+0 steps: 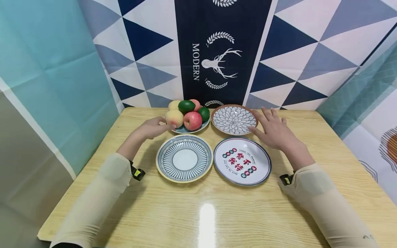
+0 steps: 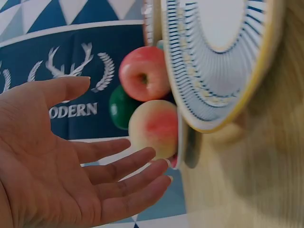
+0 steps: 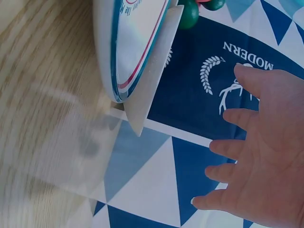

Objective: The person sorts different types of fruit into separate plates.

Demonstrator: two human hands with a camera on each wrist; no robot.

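The left hand (image 1: pixel 154 128) is held at the left edge of the fruit plate (image 1: pixel 187 131), beside the near peach (image 1: pixel 174 118). Its thumb and fingers are spread apart and nothing is gripped; whether the peach is touched by a fingertip cannot be told. The right hand (image 1: pixel 274 130) is held by the right rim of the flower plate (image 1: pixel 234 119), its fingers likewise spread and nothing grasped; in the right wrist view a gap is seen between fingers and plates.

The peach is set at the near left of the fruit plate, at the far left of the table (image 1: pixel 170 213), with the apple (image 1: pixel 192 121) to its right. Two green fruits (image 1: pixel 186 106) (image 1: pixel 204 113) are packed behind and to the right. The striped plate (image 1: pixel 186 160) is placed just nearer, with the lettered plate (image 1: pixel 223 167) to its right.

A reach to the peach is judged to be the step in hand. It is best taken from its free left side, with thumb and fingers curved round its widest part and light pressure used. It should be raised straight up before being moved sideways, so that the apple and the green fruits are not rolled off. The fruit plate's rim should not be pressed, lest it be tipped.
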